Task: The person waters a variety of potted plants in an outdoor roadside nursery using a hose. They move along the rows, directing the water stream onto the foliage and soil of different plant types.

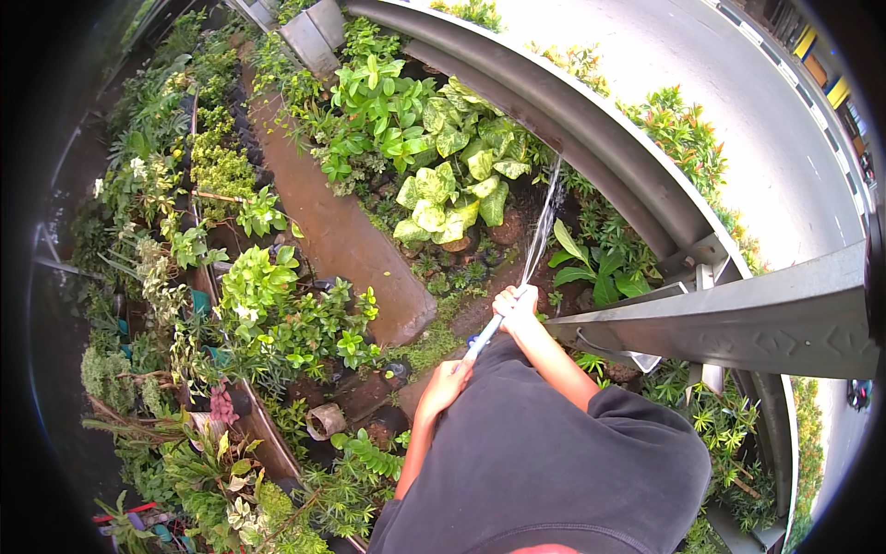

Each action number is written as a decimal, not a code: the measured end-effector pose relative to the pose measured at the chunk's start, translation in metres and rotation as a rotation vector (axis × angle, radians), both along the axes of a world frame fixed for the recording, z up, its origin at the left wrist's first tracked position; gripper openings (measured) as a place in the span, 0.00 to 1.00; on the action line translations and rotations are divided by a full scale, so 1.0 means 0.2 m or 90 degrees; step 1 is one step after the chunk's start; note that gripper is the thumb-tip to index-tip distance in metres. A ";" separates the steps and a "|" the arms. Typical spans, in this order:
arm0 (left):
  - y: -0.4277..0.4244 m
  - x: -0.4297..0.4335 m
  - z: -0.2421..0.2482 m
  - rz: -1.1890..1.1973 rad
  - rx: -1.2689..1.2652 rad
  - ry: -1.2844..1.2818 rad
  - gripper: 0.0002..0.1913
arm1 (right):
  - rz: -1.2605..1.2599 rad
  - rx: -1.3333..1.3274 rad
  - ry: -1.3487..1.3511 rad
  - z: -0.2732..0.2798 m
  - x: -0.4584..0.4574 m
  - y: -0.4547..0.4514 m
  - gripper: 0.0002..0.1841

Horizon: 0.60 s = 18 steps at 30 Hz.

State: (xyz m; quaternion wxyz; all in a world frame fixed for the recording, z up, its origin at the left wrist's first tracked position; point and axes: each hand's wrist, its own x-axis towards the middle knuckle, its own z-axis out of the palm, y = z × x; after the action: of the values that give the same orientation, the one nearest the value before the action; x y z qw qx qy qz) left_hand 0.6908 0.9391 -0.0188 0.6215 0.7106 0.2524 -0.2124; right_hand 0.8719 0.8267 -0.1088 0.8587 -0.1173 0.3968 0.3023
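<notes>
A pale blue garden hose (486, 334) runs between my two hands in front of my dark shirt. My right hand (516, 307) grips it near the outlet, its fingers wrapped around the end. Lower and to the left, my left hand (446, 385) is closed around the same hose. From the outlet a water stream (541, 225) shoots away towards the guardrail, just right of a leafy variegated plant (430, 204). Where the water lands is hidden among foliage by the rail. A broad-leaved green plant (601, 270) grows to the right of the stream.
A curved metal guardrail (609, 149) borders the plants, with a road (775, 104) beyond it. Close on my right juts a metal beam (720, 325). A wet paved path (332, 228) runs between dense plant rows. An overturned pot (325, 421) lies at lower left.
</notes>
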 end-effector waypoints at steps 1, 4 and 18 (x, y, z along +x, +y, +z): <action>0.00 0.00 -0.01 0.004 -0.008 -0.005 0.26 | 0.006 0.001 -0.001 -0.01 0.00 0.00 0.18; -0.01 0.00 0.02 -0.013 0.017 0.000 0.26 | 0.042 0.092 -0.050 0.02 0.01 0.01 0.16; -0.01 -0.07 -0.02 0.066 -0.053 -0.025 0.25 | 0.227 0.170 -0.084 0.07 0.06 0.15 0.19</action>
State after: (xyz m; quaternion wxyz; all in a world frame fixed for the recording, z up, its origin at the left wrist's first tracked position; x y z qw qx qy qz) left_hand 0.6776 0.9378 -0.0231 0.6656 0.6740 0.2676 -0.1764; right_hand 0.8837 0.8563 -0.0942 0.8236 -0.0908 0.2692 0.4909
